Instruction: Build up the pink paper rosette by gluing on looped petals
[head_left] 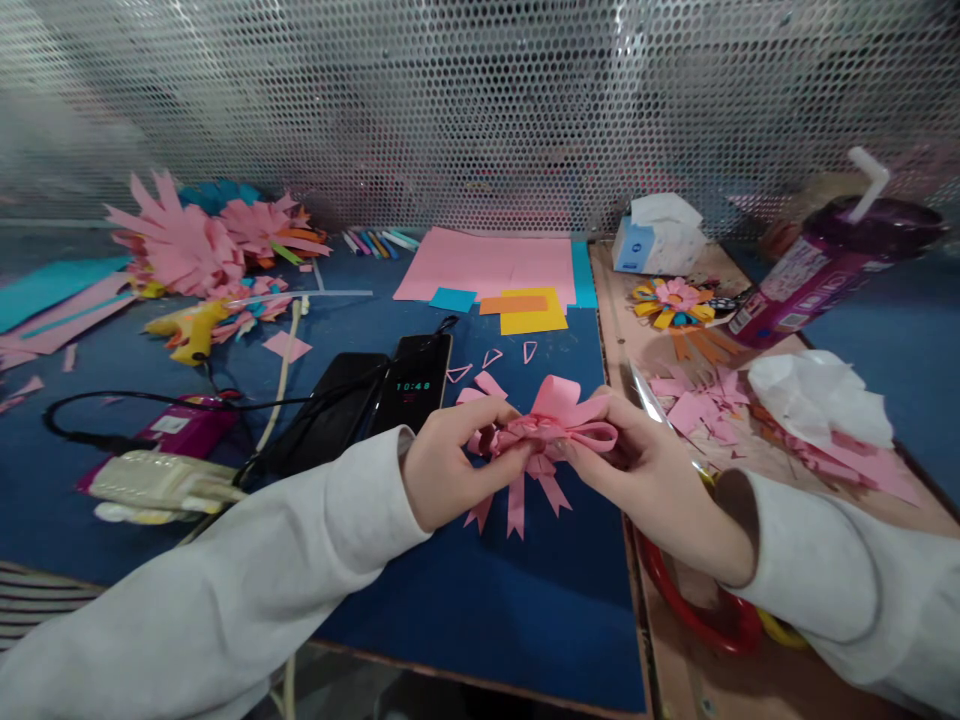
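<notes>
Between my two hands is a pink paper flower [555, 400] made of looped strips, with notched strip ends hanging below it. My left hand [469, 455] pinches its left side between thumb and fingers. On the other side my right hand [637, 460] grips the looped petals, thumb toward the middle. Just beyond the flower lie small pink paper triangles [493, 357] on the blue tabletop. Scissors [735, 610] with red and yellow handles rest partly hidden under my right forearm.
Pink sheets [487, 262] and small coloured paper pieces [534, 312] lie at the back. A yellow glue gun [196, 330], phones [414, 385], a charger [161, 482] and cables occupy the left. At right stand a tissue box [658, 240], a purple cup [814, 265], paper scraps [701, 405] and a finished-looking flower [675, 300].
</notes>
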